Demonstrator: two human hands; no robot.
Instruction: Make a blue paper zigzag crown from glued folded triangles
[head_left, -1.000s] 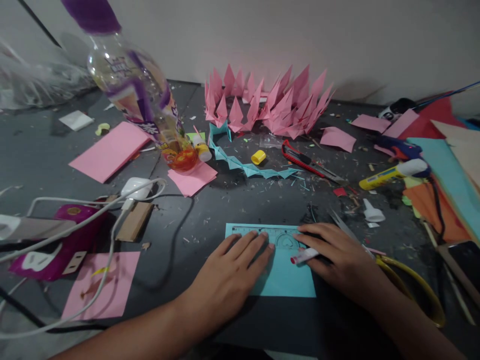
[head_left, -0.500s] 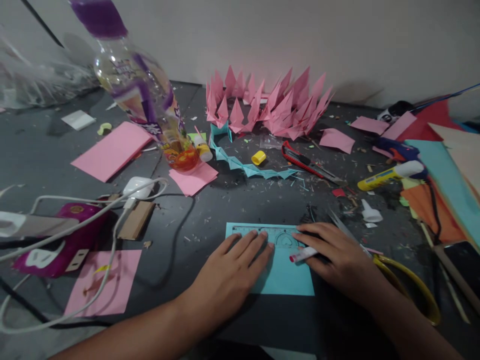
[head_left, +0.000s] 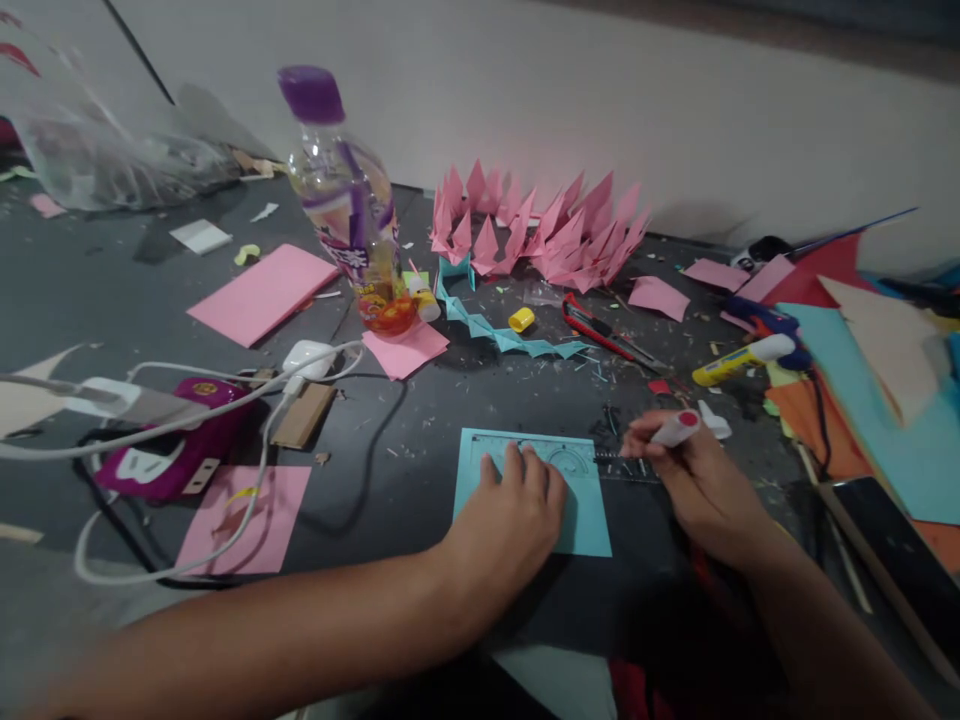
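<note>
A clear plastic ruler lies along the upper part of a light-blue sheet of paper, its right end reaching past the sheet. My left hand rests on both, fingers apart and tips pressing on the ruler. In my right hand a white pen with a red end is gripped, tilted with the red end up. That hand is at the ruler's right end, just off the paper. Whether the pen's tip touches anything is hidden by my fingers.
Behind stand a pink folded-paper ring, a light-blue paper chain and a bottle. A red cutter, glue stick and phone lie rightward. A purple power strip with cables is at left.
My right hand has moved right, off the paper, and turned the pen upright. My left fingers have drawn closer together on the ruler. The view has shifted.
</note>
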